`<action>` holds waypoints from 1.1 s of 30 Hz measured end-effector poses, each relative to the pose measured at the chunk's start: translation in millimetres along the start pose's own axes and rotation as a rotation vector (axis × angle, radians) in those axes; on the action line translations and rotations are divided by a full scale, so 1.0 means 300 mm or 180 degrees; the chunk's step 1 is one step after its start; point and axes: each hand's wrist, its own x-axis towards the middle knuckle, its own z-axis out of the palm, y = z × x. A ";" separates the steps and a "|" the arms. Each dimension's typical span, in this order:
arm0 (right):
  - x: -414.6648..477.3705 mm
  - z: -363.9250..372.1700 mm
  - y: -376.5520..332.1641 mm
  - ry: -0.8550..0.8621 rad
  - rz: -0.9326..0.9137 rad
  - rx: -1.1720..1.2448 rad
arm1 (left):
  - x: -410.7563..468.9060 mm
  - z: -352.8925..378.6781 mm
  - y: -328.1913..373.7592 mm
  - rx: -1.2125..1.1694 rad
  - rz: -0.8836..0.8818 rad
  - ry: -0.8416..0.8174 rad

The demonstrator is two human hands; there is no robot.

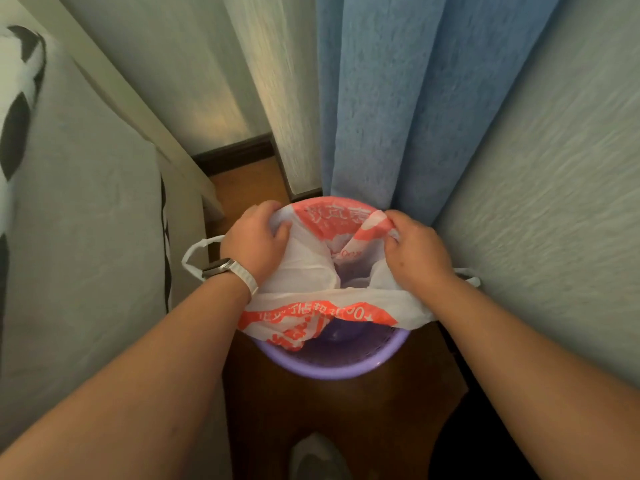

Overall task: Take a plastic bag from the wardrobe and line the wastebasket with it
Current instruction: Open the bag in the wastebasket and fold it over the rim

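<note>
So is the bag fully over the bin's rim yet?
No, only partly. The bag covers the far rim, where both hands grip it, but the near rim of the bin is bare purple.

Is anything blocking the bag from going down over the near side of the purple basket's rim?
Nothing visible blocks it. The white and red plastic bag is already gripped by the left hand and right hand. The round purple wastebasket's near rim is bare, with only open wooden floor beside it.

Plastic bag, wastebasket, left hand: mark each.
plastic bag (304,271), head view, white panel inside the opening
wastebasket (332,370), head view, near purple rim
left hand (254,239), head view, back of the hand
</note>
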 end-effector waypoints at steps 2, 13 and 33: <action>0.007 -0.004 0.006 0.0065 0.0151 0.0024 | -0.012 -0.008 -0.014 0.0115 0.0154 0.0033; -0.170 -0.118 -0.071 -0.0187 -0.0687 -0.0477 | -0.199 -0.108 0.105 0.0412 0.0756 -0.1652; -0.393 -0.199 -0.072 -0.1946 -0.0861 -0.0807 | -0.420 -0.253 0.027 0.1321 0.0534 -0.2209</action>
